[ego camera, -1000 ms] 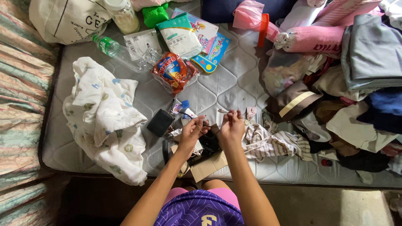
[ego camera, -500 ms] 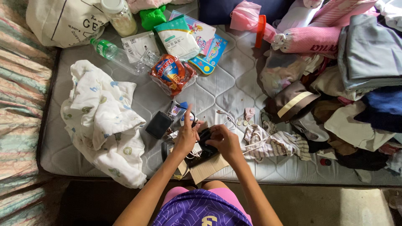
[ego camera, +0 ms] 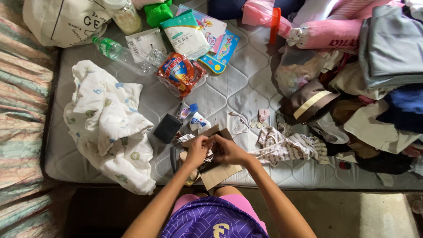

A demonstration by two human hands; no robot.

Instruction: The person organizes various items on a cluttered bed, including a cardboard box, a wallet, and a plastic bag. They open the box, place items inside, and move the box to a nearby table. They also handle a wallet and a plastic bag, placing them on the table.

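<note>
While both curl shut, left hand [ego camera: 197, 149] and right hand [ego camera: 227, 149] meet over the cardboard box [ego camera: 220, 172]

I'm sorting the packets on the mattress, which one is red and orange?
The crinkly snack packet in the middle of the mattress; the packets beyond it are white, green or blue.

The cardboard box [ego camera: 219, 172] under the hands is plain brown paperboard, matt and creased. The mattress [ego camera: 246, 83] is grey quilted cloth, stitched in diamonds. The baby blanket [ego camera: 108, 123] is soft, crumpled white cotton. The snack bag [ego camera: 180, 72] is glossy plastic film, the water bottle [ego camera: 121, 55] clear smooth plastic, and the black wallet [ego camera: 167, 128] matt.
</note>
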